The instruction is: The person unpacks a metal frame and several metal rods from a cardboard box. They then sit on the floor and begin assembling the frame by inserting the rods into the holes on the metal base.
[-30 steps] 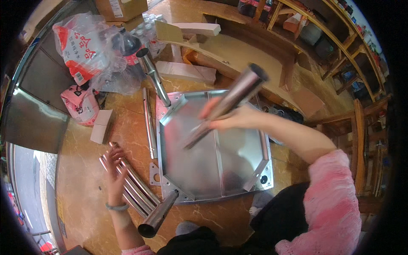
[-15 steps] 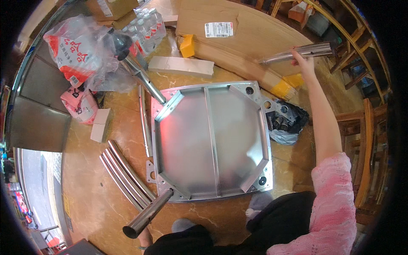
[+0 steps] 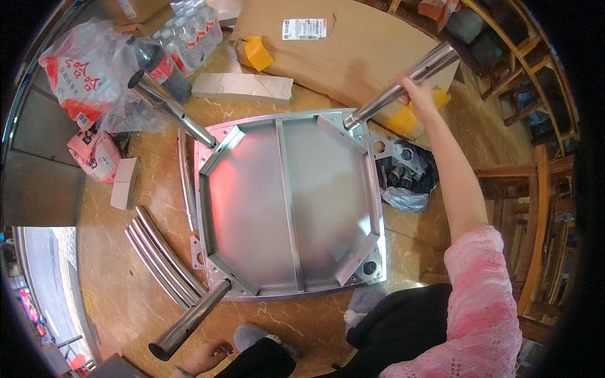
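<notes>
At the lower edge the left hand (image 3: 205,357) rests low by the person's knees, fingers loosely curled and holding nothing, just beside the open end of a steel tube leg (image 3: 189,320) that runs up to the near-left corner of the metal tabletop frame (image 3: 290,208). The frame lies flat on the marble floor (image 3: 126,296), underside up, with a rib across its middle. To its left, loose curved steel tubes (image 3: 161,258) lie side by side on the floor. Another tube leg (image 3: 170,108) stands at the far-left corner. At the far-right corner the right hand (image 3: 417,97) is closed around a third steel tube (image 3: 397,88), whose lower end sits at the corner bracket. Beyond lie a cardboard sheet (image 3: 353,57), a pack of water bottles (image 3: 195,28) and a plastic bag (image 3: 79,72).
</notes>
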Demonstrator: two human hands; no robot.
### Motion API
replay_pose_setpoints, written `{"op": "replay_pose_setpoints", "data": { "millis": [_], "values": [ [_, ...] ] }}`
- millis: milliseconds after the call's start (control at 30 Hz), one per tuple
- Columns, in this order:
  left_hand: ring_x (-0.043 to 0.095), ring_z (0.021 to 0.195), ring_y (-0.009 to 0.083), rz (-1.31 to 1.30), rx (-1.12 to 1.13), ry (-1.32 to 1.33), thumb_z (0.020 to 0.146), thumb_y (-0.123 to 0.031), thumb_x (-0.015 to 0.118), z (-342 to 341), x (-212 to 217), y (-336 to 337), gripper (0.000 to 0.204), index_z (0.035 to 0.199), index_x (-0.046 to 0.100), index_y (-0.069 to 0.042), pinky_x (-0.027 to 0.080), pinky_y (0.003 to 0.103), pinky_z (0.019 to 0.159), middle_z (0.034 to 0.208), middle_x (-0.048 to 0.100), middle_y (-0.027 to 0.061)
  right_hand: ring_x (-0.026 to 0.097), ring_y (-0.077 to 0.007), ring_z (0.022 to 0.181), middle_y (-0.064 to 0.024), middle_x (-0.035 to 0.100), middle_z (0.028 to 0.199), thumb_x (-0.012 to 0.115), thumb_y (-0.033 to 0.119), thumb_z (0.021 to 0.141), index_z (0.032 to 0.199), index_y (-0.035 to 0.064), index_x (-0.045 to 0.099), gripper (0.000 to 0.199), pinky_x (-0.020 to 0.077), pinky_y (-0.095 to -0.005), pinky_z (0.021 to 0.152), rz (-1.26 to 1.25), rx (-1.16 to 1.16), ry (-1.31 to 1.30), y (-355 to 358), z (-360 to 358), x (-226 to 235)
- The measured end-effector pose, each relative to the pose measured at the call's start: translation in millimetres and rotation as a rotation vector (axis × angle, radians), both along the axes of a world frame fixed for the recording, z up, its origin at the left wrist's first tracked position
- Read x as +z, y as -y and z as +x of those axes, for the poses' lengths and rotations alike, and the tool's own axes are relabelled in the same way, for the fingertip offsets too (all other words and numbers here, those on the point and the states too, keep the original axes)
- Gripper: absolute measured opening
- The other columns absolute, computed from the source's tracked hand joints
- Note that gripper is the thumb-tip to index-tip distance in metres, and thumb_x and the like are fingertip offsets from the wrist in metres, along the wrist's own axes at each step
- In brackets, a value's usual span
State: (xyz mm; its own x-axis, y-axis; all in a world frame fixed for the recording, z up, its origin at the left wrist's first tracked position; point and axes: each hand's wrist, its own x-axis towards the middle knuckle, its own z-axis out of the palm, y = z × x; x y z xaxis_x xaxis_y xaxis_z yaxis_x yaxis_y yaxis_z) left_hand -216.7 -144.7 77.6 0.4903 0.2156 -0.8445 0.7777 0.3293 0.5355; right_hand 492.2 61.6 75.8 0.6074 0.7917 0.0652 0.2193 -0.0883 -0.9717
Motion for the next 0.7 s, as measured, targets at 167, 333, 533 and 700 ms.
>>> {"op": "replay_pose_setpoints", "data": {
  "millis": [167, 333, 533, 700],
  "values": [
    [0.057, 0.087, 0.0141, 0.015, -0.009, -0.008, 0.083, -0.005, 0.050, 10, -7, -1, 0.017, 0.098, 0.057, -0.005, 0.045, 0.028, 0.077, 0.089, 0.061, 0.0040, 0.048, -0.0085, 0.046, -0.0029, 0.054, 0.063, 0.068, 0.021, 0.071, 0.077, 0.0031, 0.056, 0.022, 0.0390, -0.0218, 0.040, -0.077, 0.143, 0.128, -13, -23, 11],
    [0.056, 0.090, 0.0153, -0.127, 0.106, -0.003, 0.084, -0.006, 0.050, -4, -19, -13, 0.018, 0.100, 0.056, -0.002, 0.045, 0.028, 0.078, 0.093, 0.060, 0.0056, 0.055, -0.0115, 0.048, -0.0077, 0.059, 0.066, 0.067, 0.021, 0.071, 0.076, 0.0002, 0.055, 0.024, 0.0445, -0.0241, 0.042, -0.202, 0.225, 0.181, -20, -54, 5],
    [0.056, 0.092, 0.0175, 0.180, 0.419, 0.137, 0.077, -0.012, 0.062, -63, -24, -93, 0.031, 0.105, 0.057, 0.001, 0.045, 0.029, 0.081, 0.097, 0.059, 0.0104, 0.059, -0.0151, 0.054, -0.0075, 0.060, 0.063, 0.070, 0.029, 0.071, 0.078, -0.0008, 0.058, 0.033, 0.0471, -0.0268, 0.045, -0.215, 0.048, 0.240, -21, -48, -33],
    [0.056, 0.074, 0.0170, 0.791, 0.422, -0.202, 0.082, -0.015, 0.050, -65, -69, -179, 0.021, 0.088, 0.060, 0.002, 0.044, 0.030, 0.067, 0.075, 0.060, 0.0101, 0.052, -0.0134, 0.054, -0.0068, 0.059, 0.077, 0.069, 0.018, 0.071, 0.110, -0.0021, 0.049, 0.048, 0.0430, -0.0270, 0.047, -0.151, 0.156, 0.503, 2, -59, -54]
  ]
}}
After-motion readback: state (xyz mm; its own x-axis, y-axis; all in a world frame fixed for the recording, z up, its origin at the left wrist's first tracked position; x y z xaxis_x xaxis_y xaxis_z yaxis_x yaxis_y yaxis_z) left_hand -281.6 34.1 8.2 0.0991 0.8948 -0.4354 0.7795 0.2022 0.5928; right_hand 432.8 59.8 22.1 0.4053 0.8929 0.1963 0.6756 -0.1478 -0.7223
